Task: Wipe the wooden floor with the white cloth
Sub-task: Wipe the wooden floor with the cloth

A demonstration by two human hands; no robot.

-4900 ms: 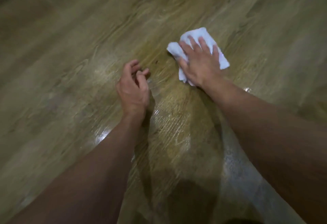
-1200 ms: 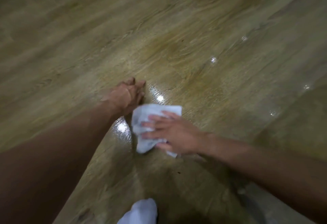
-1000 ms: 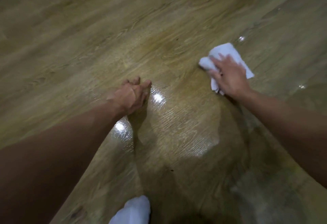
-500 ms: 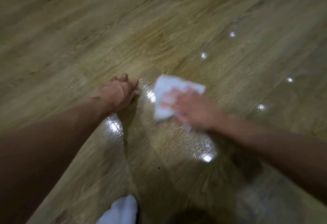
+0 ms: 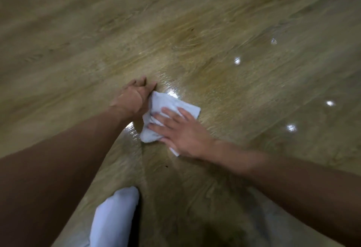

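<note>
A crumpled white cloth lies on the shiny wooden floor in the middle of the view. My right hand presses flat on it with straight, spread fingers pointing left. My left hand rests on the floor just left of the cloth, touching its edge, and bears my weight; its fingers are partly hidden and hold nothing.
A foot in a white sock stands at the bottom, near my left arm. Wet patches and bright light spots glint on the planks to the right. Bare floor stretches all around.
My right hand has slid the cloth leftward and nearer, up against my left hand. A second ago it was far out to the right. The left hand stays planted.
</note>
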